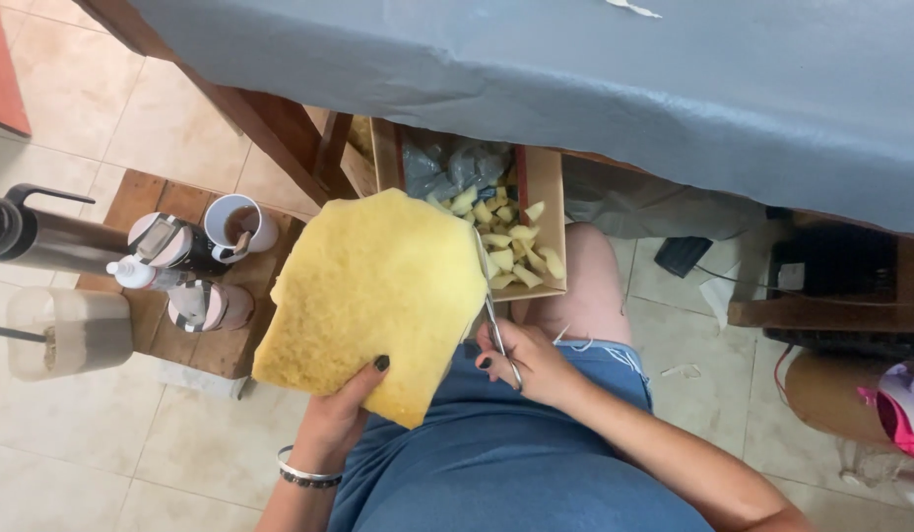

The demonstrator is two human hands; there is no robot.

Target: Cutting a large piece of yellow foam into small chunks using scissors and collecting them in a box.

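Observation:
My left hand [341, 409] grips the lower edge of a large yellow foam sheet [373, 296] held over my lap. My right hand [529, 362] is closed on a pair of metal scissors [494, 317], whose blades run up along the foam's right edge. Just beyond the foam, a cardboard box [543, 197] holds several small cut foam pieces [506, 246] and some crumpled clear plastic. I am seated, wearing blue denim shorts [496, 453].
A grey cloth-covered table [575, 79] spans the top. At left, a low wooden stool [196, 345] carries a white cup [238, 223], bottles and a steel flask [43, 236]. Tiled floor lies around. Another person's knee and a pink item [905, 404] show at far right.

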